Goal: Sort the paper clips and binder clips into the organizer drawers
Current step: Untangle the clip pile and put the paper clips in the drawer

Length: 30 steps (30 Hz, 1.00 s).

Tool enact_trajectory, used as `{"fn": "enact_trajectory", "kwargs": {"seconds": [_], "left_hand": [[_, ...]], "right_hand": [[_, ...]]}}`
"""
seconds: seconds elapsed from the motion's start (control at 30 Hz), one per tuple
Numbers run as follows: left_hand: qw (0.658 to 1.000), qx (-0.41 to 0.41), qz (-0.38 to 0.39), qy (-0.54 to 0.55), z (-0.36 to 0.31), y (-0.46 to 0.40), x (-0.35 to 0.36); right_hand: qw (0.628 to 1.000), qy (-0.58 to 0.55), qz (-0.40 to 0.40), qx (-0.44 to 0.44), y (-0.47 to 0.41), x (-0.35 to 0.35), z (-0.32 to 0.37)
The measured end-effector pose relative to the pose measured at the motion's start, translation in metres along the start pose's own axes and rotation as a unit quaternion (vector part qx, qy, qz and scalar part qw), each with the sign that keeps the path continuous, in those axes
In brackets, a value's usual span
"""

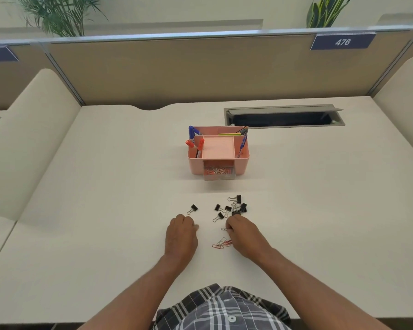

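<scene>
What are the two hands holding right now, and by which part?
The right hand pinches a paper clip by one end at its fingertips. The left hand is curled, with nothing visible in it.

A pink desk organizer (pixel 218 148) stands upright at the centre of the frame, markers and pens in its side compartments, and its clear lower drawer (pixel 219 172) is pulled partly out at the front, holding a tangle of red and silver paper clips. Below it, right of centre, a loose cluster of black binder clips (pixel 234 207) with silver handles lies on the surface, with one binder clip (pixel 192 209) apart to the left. Lower still, a small heap of red and silver paper clips (pixel 222 243) lies flat near the frame's middle.
</scene>
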<state>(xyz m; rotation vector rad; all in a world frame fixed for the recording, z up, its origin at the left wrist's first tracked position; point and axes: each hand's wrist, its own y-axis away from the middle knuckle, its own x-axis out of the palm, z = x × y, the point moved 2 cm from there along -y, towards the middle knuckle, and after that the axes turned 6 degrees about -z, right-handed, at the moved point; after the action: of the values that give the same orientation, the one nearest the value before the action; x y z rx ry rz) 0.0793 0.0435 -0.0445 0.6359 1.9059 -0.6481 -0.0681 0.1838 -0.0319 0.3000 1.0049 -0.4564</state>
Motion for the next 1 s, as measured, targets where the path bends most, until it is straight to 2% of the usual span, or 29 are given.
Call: {"fn": "enact_trajectory", "kwargs": {"seconds": [0.13,0.3,0.43,0.63,0.77,1.0], "left_hand": [[1.000,0.008,0.003,-0.030,-0.006,-0.001,0.001],[0.995,0.094,-0.016,-0.043,-0.009,0.003,0.002],[0.997,0.055,-0.023,0.055,-0.011,-0.010,-0.001],[0.976,0.024,-0.071,0.207,-0.058,-0.085,-0.036],[0.967,0.033,-0.088,0.236,-0.078,-0.128,-0.049],[0.964,0.045,-0.085,0.248,-0.083,-0.138,-0.048]], "right_hand": [[1.000,-0.010,0.000,0.003,0.001,-0.001,0.000],[1.000,-0.024,-0.006,0.007,0.000,-0.002,-0.002],[0.999,-0.051,-0.016,0.013,-0.012,-0.012,-0.003],[0.983,-0.085,-0.162,0.025,-0.067,-0.063,0.013],[0.977,-0.074,-0.199,0.016,-0.102,-0.088,0.023],[0.977,-0.085,-0.196,-0.001,-0.110,-0.100,0.029]]}}
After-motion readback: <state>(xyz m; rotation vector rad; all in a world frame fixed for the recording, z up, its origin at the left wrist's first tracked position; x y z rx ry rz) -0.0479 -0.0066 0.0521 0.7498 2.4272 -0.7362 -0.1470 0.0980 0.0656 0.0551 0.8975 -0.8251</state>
